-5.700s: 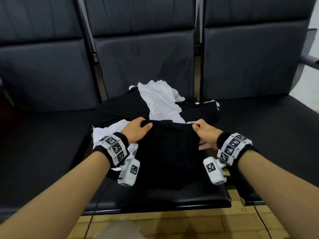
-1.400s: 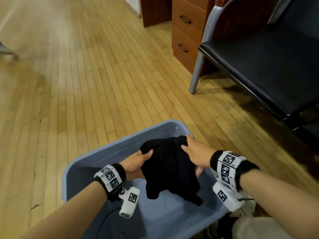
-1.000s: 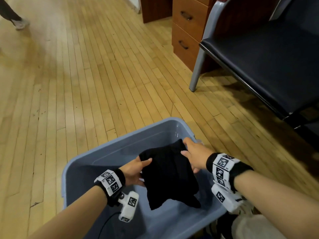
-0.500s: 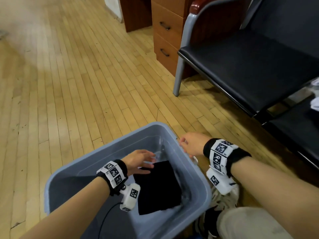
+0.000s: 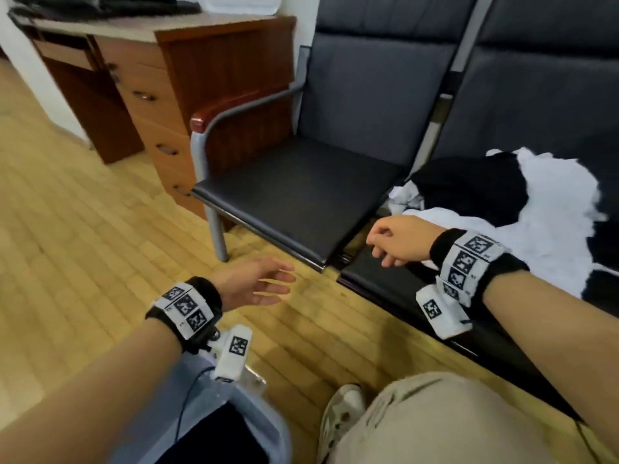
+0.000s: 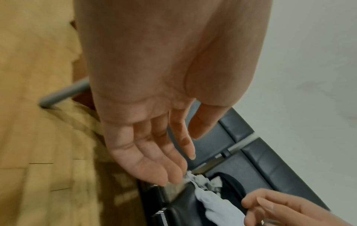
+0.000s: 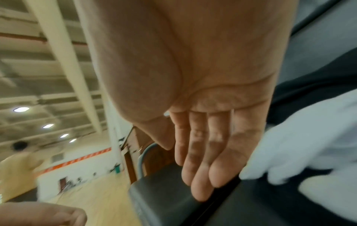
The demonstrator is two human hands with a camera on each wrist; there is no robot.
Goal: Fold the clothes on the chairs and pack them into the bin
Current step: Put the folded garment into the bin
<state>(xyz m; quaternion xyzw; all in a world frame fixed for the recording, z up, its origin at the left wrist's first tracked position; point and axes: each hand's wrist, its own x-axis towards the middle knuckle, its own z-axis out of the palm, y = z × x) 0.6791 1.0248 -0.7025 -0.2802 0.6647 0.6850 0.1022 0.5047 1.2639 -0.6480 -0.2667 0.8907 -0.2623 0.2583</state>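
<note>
A: Item: unfolded clothes, black and white, heaped on the chair seat right of the empty chair.

B: Grips?

A: Right hand nearer, at the heap's left edge, loosely curled, empty. Left hand spread, empty, over floor. Bin behind.

Open floor lies under the left hand. The armrest and desk block the far side; clothes cover the right seat.
</note>
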